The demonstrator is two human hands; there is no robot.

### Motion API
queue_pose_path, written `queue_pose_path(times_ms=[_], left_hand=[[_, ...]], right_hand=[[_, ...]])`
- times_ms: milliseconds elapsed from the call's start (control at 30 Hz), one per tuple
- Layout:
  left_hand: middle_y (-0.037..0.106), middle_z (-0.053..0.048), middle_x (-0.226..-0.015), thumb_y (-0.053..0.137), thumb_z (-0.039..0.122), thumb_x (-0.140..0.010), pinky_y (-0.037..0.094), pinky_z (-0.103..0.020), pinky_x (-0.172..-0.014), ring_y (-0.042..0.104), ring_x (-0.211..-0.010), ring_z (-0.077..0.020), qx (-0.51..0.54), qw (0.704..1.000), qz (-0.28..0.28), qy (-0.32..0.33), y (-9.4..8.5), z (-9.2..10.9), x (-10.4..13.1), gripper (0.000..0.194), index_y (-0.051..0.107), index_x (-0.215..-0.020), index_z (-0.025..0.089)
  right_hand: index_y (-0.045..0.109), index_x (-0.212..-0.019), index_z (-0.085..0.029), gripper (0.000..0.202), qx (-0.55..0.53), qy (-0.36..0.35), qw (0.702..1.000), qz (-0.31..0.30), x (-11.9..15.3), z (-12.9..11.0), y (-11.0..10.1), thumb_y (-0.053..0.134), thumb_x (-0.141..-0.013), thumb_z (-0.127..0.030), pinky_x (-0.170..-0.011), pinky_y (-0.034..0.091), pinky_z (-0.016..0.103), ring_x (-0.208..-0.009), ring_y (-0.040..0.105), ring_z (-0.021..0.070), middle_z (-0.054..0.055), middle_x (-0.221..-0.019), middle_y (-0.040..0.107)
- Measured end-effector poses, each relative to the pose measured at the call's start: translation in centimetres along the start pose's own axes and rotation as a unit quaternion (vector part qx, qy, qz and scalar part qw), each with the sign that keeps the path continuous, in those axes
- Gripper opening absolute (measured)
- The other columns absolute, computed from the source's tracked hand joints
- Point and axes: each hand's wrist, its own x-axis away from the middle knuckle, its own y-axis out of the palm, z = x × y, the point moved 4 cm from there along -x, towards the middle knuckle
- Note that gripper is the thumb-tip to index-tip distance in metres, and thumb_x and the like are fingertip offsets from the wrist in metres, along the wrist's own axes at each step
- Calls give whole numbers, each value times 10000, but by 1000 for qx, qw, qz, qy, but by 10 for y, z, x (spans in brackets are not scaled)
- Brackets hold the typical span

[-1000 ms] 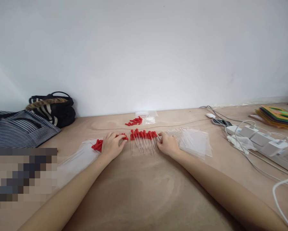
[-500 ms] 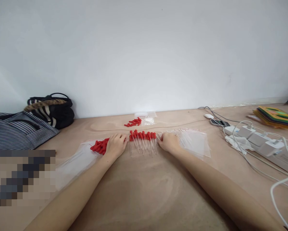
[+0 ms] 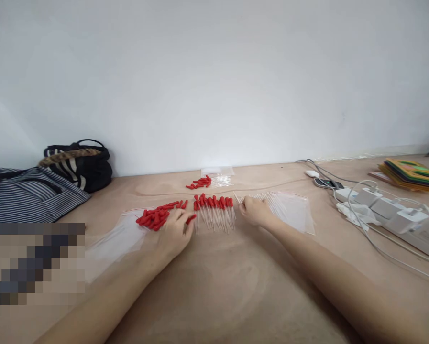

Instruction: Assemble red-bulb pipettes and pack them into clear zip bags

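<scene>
My left hand holds a red rubber bulb at its fingertips, just in front of the loose pile of red bulbs. My right hand is closed in a pinch on a thin clear tube, whose tip sticks out to the left. Under and beyond it lie several more clear tubes on a plastic bag. Between the hands, droppers made of clear tubes with red bulbs lie in a row, bulbs toward the wall.
Farther back lie a small group of red bulbs and clear tubes. Another plastic bag is under my left forearm. Bags stand at left. A power strip with chargers, cables and a stack of coloured boards are at right.
My left hand has drawn back from the bulb pile toward me, with a red bulb now showing at its fingertips. My right hand has shifted slightly, and a tube tip now shows there.
</scene>
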Motion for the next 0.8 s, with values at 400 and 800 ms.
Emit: queue_pose_path(times_ms=[400,800], left_hand=[[622,-11,-744,506,219,-762,455,-231,-580,568,-648,-131,288,945,-143,-59,2,40,28,129,603,-842,188],[598,-14,-752,528,255,-755,456,-246,-594,548,-645,-130,337,925,-135,-109,10,32,30,150,607,-864,188]], right_hand=[[503,-997,-173,257,-209,-315,919,114,59,0,19,319,-834,-97,-706,366,291,-799,505,159,71,-871,544],[503,-999,-167,254,-212,-338,911,103,75,-22,30,336,-833,-71,-750,332,334,-795,504,157,60,-887,575]])
